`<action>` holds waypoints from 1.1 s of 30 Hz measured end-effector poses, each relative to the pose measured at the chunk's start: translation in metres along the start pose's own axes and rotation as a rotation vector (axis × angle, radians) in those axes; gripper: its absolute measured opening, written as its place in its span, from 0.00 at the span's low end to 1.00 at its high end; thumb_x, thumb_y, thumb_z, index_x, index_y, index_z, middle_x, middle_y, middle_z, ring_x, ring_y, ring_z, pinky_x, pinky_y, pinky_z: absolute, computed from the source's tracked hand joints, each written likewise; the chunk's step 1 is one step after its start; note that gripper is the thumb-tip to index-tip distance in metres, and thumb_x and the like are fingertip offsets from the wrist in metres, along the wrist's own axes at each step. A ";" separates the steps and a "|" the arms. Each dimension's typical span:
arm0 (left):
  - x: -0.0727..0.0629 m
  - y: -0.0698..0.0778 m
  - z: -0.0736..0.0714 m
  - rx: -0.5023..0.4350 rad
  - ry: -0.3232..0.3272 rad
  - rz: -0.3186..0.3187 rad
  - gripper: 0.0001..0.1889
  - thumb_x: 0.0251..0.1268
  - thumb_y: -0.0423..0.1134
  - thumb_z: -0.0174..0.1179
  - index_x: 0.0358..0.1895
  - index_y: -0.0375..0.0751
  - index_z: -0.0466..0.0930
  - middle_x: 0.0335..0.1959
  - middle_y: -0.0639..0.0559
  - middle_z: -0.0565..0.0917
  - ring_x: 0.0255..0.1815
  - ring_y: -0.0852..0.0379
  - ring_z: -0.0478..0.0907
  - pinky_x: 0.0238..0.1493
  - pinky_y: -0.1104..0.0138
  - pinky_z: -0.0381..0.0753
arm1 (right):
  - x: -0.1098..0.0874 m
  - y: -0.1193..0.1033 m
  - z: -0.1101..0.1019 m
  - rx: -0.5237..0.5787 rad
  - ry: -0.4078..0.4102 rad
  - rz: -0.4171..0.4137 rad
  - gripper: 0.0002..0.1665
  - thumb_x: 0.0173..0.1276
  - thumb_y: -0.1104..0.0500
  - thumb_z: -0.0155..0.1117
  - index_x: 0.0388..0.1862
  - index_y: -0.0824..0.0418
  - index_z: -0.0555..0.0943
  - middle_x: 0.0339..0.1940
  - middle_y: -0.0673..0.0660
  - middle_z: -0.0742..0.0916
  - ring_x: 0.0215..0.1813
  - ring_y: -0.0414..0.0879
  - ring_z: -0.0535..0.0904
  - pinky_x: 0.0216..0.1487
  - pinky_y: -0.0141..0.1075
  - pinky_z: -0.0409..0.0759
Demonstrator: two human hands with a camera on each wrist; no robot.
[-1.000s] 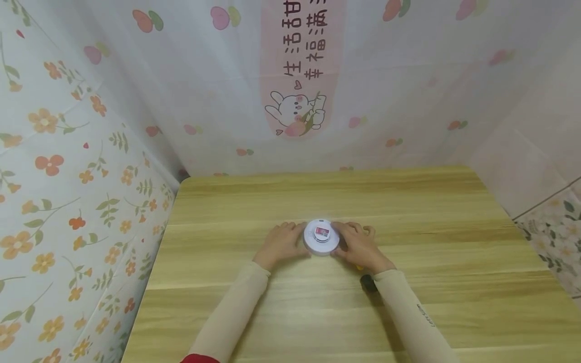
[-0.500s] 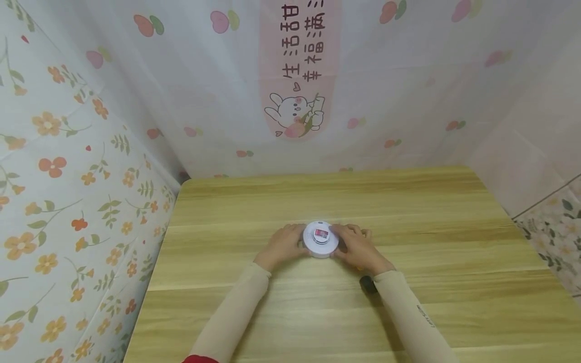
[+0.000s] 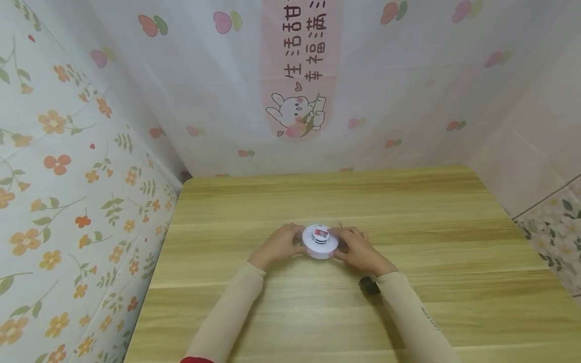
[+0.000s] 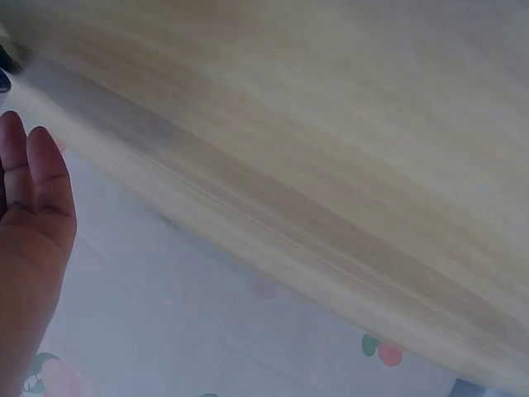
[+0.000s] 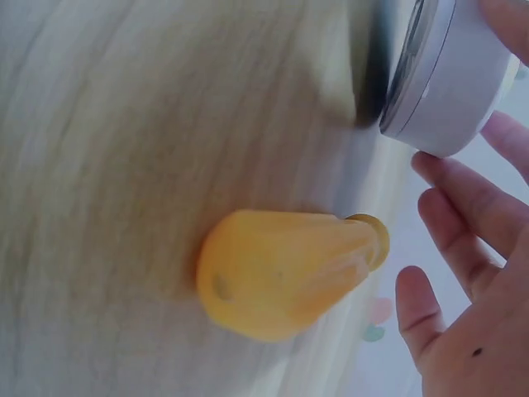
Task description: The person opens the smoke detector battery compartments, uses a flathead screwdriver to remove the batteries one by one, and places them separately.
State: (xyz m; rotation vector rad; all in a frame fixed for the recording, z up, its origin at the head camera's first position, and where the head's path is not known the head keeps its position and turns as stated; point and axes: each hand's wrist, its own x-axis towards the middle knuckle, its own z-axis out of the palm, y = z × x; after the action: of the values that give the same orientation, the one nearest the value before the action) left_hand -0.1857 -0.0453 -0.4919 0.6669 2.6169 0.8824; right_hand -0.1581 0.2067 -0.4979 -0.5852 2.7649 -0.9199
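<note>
Both hands hold a white, round smoke alarm (image 3: 320, 254) over the middle of the wooden table. Its raised, slotted centre with a red-and-white label faces up. My left hand (image 3: 278, 245) grips its left side, with the far fingertips hidden behind it. From the right, my right hand (image 3: 363, 252) grips the opposite side with thumb and fingers. The right wrist view shows the alarm's smooth side wall (image 5: 455, 83) between those fingers, while other fingers stand off it. In the left wrist view only part of the left hand (image 4: 37, 215) appears, at the left edge.
An orange, pear-shaped thing (image 5: 273, 273) with a ringed narrow end lies on the table near the right hand. A small black object (image 3: 368, 286) sits by the right sleeve. Patterned curtains (image 3: 218, 126) stand behind and left of the table (image 3: 227, 212).
The smoke alarm has tilted a little, so more of its near side wall shows, and it has moved slightly towards me. Both hands keep their grip.
</note>
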 end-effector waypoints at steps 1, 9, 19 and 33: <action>-0.001 0.000 -0.001 -0.018 -0.001 0.003 0.37 0.52 0.55 0.69 0.64 0.42 0.73 0.59 0.46 0.79 0.62 0.49 0.73 0.66 0.54 0.71 | 0.000 0.000 -0.001 0.010 -0.002 -0.002 0.36 0.60 0.50 0.70 0.66 0.56 0.72 0.67 0.55 0.77 0.69 0.58 0.64 0.64 0.60 0.55; -0.003 -0.003 -0.002 -0.159 -0.001 0.017 0.30 0.57 0.51 0.67 0.61 0.39 0.76 0.55 0.44 0.81 0.58 0.48 0.76 0.63 0.55 0.74 | -0.003 -0.004 -0.009 0.152 -0.027 0.037 0.33 0.64 0.49 0.66 0.67 0.55 0.72 0.59 0.60 0.79 0.55 0.53 0.70 0.55 0.51 0.72; -0.008 -0.003 -0.002 -0.266 0.002 0.053 0.24 0.64 0.49 0.62 0.58 0.38 0.78 0.44 0.47 0.84 0.51 0.50 0.80 0.56 0.57 0.79 | -0.006 -0.008 -0.009 0.275 0.027 0.013 0.25 0.71 0.50 0.58 0.63 0.61 0.74 0.47 0.59 0.83 0.47 0.47 0.76 0.49 0.39 0.77; -0.019 -0.001 -0.006 -0.289 0.007 0.063 0.24 0.74 0.53 0.48 0.56 0.37 0.78 0.51 0.44 0.83 0.55 0.49 0.79 0.57 0.54 0.79 | -0.008 -0.024 0.002 0.325 0.136 0.059 0.17 0.76 0.56 0.51 0.55 0.65 0.76 0.47 0.62 0.86 0.49 0.49 0.79 0.52 0.42 0.77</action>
State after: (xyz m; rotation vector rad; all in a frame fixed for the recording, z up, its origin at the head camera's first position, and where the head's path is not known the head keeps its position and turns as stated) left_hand -0.1726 -0.0586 -0.4856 0.6697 2.4160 1.2522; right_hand -0.1424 0.1914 -0.4842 -0.3969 2.6428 -1.4031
